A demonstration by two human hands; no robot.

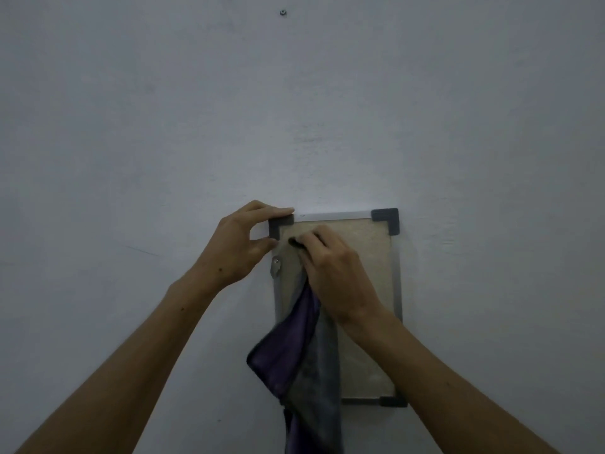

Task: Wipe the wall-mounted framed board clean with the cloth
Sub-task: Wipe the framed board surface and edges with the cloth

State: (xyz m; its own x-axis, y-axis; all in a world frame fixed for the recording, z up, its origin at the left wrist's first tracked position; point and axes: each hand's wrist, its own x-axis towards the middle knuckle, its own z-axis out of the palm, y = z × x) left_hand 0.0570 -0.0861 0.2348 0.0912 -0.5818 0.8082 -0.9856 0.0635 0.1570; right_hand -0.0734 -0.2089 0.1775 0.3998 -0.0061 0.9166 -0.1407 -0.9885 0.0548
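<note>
Head view. We are facing a pale wall (294, 109) on which the framed board (370, 290) is hanging at six o'clock of centre, its long axis running twelve to six. Our left hand (235, 247) is pinching the board's dark upper-left corner piece (278, 226) between thumb and forefinger, steadying the frame. Our right hand (330, 273) is gripping a bunched part of the cloth (304, 348) and pressing it against the panel just at three o'clock of the left hand; the two hands are lying close together but not touching. The rest of the cloth is trailing toward six o'clock, covering the lower-left edge. Most of the unwiped panel appears to be lying at five o'clock of the right hand, so we are judging that hand the nearer one for a downward stroke along the long axis.
</note>
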